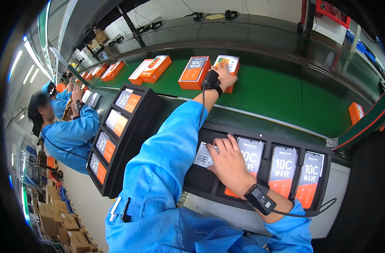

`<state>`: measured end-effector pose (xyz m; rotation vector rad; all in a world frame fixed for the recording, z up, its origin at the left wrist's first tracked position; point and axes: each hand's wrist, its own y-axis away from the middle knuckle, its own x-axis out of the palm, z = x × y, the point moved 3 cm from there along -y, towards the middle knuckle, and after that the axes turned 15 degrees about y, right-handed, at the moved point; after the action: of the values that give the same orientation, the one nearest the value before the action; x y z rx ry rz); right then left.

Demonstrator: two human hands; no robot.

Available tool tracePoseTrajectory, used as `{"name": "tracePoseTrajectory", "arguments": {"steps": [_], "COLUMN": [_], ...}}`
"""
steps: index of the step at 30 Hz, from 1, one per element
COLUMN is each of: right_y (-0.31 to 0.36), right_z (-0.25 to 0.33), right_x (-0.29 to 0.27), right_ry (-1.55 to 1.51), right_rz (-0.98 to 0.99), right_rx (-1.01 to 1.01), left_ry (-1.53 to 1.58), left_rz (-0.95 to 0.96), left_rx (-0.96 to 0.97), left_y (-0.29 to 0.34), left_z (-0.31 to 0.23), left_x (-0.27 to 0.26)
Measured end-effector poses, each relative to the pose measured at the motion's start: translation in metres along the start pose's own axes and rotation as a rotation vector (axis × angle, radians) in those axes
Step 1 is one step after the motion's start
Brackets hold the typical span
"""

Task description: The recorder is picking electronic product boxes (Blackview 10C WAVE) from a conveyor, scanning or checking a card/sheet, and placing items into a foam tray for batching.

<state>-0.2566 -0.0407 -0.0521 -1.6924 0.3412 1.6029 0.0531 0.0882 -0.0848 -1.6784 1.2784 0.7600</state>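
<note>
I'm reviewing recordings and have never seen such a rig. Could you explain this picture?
There is no machine here: these are a person's two bare hands, seen by a wide fisheye camera on their head, so straight edges bend. The left hand is over an orange-and-white box on a green surface, among similar boxes. The right hand is over a black tray, its fingers at a white-labelled item. Whether either grip is firm, I can't tell. Grey-and-orange panels fill other slots. A second tray and a co-worker are at left.
</note>
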Motion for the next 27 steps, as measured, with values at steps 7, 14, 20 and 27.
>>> {"name": "tracePoseTrajectory", "arguments": {"steps": [7, 14, 20, 27], "right_y": [0.003, -0.004, 0.000, -0.002], "right_z": [-0.002, 0.010, 0.001, 0.005], "right_x": [-0.003, -0.001, 0.002, 0.001], "right_ry": [0.058, 0.145, 0.186, 0.123], "right_rz": [0.028, -0.027, 0.092, -0.085], "right_rx": [-0.007, 0.020, 0.060, 0.068], "left_ry": [-0.101, -0.014, 0.007, -0.147], "left_rz": [-0.188, 0.004, 0.091, -0.001], "left_rx": [0.161, -0.071, -0.154, -0.147], "left_y": [-0.002, -0.056, -0.031, -0.010], "left_z": [-0.043, 0.109, 0.042, 0.049], "left_x": [-0.060, -0.111, -0.091, -0.046]}}
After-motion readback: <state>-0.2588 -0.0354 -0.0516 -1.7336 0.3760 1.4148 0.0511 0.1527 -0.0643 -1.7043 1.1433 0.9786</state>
